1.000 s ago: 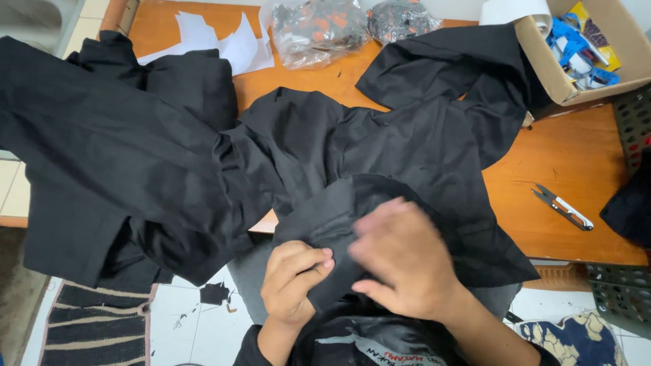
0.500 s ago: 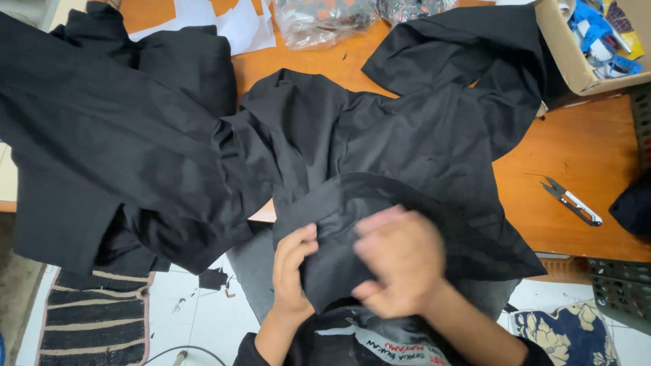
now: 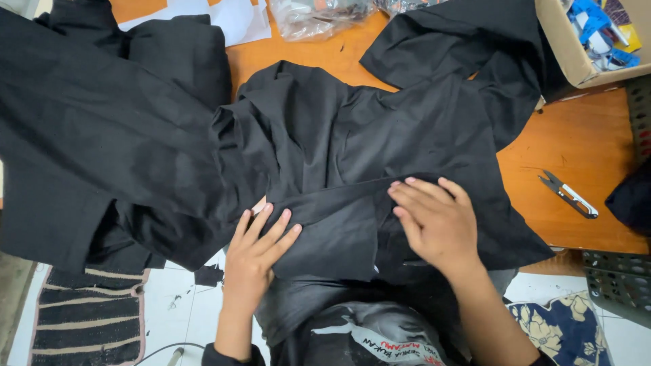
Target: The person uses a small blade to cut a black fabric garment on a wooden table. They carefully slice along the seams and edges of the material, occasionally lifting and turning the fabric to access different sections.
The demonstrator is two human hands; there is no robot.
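Observation:
A large black garment [image 3: 352,135] lies spread over the orange wooden table [image 3: 576,149], with its near part folded over at the table's front edge. My left hand [image 3: 258,254] lies flat, fingers apart, on the left end of that folded flap. My right hand [image 3: 437,220] presses flat on the flap's right side, fingers spread and pointing left. Neither hand grips the cloth. More black fabric [image 3: 88,142] is heaped at the left and hangs off the table.
Small thread snips [image 3: 568,194] lie on the bare table at the right. A cardboard box [image 3: 576,47] with blue items stands at the back right. Clear plastic bags [image 3: 319,17] and white paper [image 3: 227,17] sit at the back. A grey crate [image 3: 620,285] is at lower right.
Both hands were bunched together on the cloth near my body. They have moved apart and opened flat, smoothing the folded flap out across the table's front edge.

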